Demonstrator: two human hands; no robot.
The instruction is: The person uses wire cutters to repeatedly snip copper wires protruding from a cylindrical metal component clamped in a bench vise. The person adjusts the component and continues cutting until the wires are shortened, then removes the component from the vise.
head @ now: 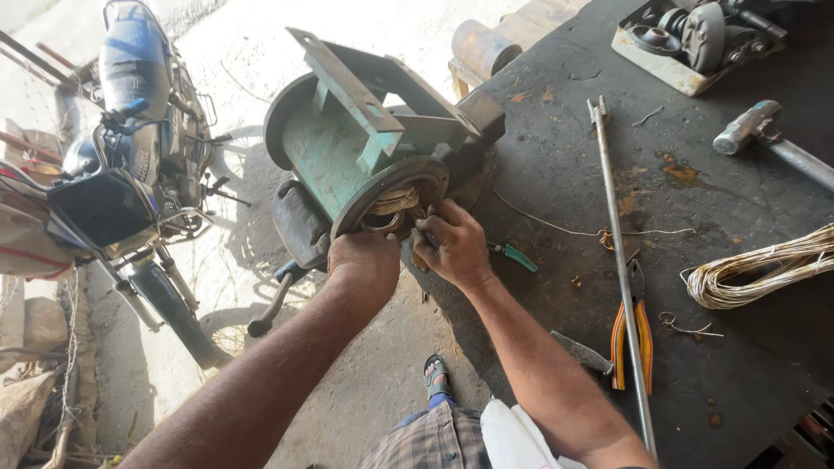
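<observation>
Head view: one camera, looking down at a dark, stained tabletop (556, 174) outdoors in sunlight.
Landmark: green motor housing (347, 148), lying on its side at the tabletop's left edge, copper windings (393, 202) showing in its open end.
Left hand (363, 260): closed in a fist against the housing's lower rim; what it grips cannot be told.
Right hand (452, 245): just right of the opening, fingers curled and pinched at the windings.
Right of housing: long steel rod (618, 260), orange-handled pliers (631, 343), coil of copper wire (764, 267), hammer (764, 130), tray of parts (691, 39).
Left of housing: motorcycle (139, 165) on a concrete floor (373, 382).
</observation>
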